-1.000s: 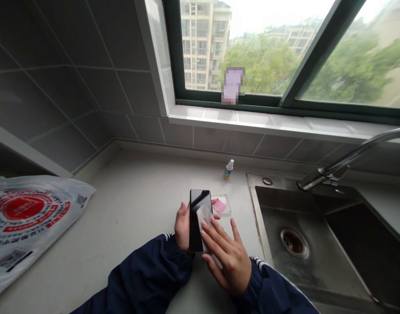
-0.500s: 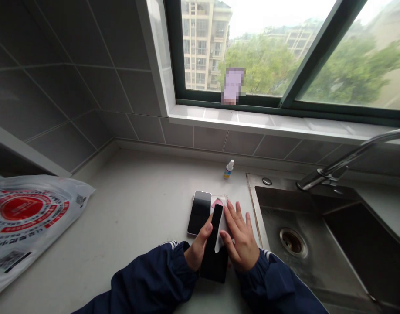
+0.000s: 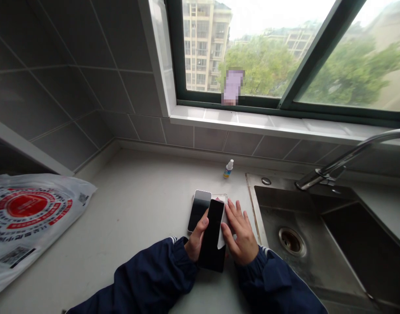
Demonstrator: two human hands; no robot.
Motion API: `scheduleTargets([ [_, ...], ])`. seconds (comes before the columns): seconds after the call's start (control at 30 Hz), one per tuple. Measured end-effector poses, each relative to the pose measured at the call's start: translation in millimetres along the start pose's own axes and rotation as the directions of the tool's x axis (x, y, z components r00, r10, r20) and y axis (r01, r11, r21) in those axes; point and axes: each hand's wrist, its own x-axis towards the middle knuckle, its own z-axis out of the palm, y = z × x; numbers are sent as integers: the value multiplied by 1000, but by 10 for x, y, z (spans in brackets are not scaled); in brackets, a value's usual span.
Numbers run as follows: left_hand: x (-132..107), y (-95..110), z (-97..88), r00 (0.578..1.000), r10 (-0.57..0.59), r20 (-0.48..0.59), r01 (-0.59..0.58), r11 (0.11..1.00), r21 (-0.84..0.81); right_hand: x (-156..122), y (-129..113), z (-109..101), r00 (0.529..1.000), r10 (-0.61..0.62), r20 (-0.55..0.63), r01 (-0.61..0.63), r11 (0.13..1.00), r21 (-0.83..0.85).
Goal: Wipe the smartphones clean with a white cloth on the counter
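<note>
Kitchen worktop [image 3: 128, 218]: black phone [image 3: 211, 235] has rolled from edge-on to nearly face-up, clamped by left hand [image 3: 196, 241] beside a second phone [image 3: 198, 210], right hand [image 3: 242, 235] open and flat on white cloth [image 3: 221, 222].

Nothing here can be read in full. The white plastic bag [image 3: 33, 244] on the counter [image 3: 128, 218] carries a red round emblem [image 3: 26, 206] ringed by bands of tiny lettering, too small and creased to make out. Near its upper corner sits a small square code like a QR code [image 3: 83, 199], and a pale printed panel [image 3: 16, 256] near its lower edge holds another code and fine print, neither legible. The small dropper bottle [image 3: 228, 170] has a blue and yellow label, too small to read. The pixelated patch [image 3: 232, 86] on the window is unreadable, and the dark faces of the two smartphones [image 3: 211, 235] show no legible characters.
</note>
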Motion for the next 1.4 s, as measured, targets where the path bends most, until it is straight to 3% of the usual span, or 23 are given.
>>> scheduleTargets([
  [0.13,-11,-14,-45,999,-34,-9,34,999,-40,10,1,1,1000,22,0,-22,1000,13],
  [0.33,-41,-23,-112,996,-88,29,89,995,-36,41,-9,-2,998,56,-32,-44,956,291],
  [0.5,-56,-2,-88,995,-92,48,94,995,-37,50,10,12,996,73,-58,-46,928,371],
  [0.57,-59,3,-93,993,-109,44,110,994,-21,48,18,8,988,142,-64,-102,901,422],
  [0.67,-52,4,-114,987,-151,59,150,989,6,55,20,-13,935,352,39,-314,773,551],
  [0.73,-44,5,-125,982,-171,82,171,985,12,75,23,-27,871,468,148,-434,595,677],
  [0.8,-36,5,-133,979,-181,97,180,984,12,105,39,-28,825,518,227,-471,408,782],
  [0.87,-28,3,-144,976,-191,104,190,982,18,138,69,-14,800,533,274,-478,293,828],
  [1.03,-14,-9,-186,968,-224,115,220,974,50,188,132,30,745,555,371,-511,117,852],
  [1.17,-17,-7,-184,962,-246,116,239,968,74,200,109,2,727,496,475,-544,-6,839],
  [1.4,-20,-23,-149,946,-300,123,292,953,82,195,71,-27,683,350,642,-658,-88,748],
])
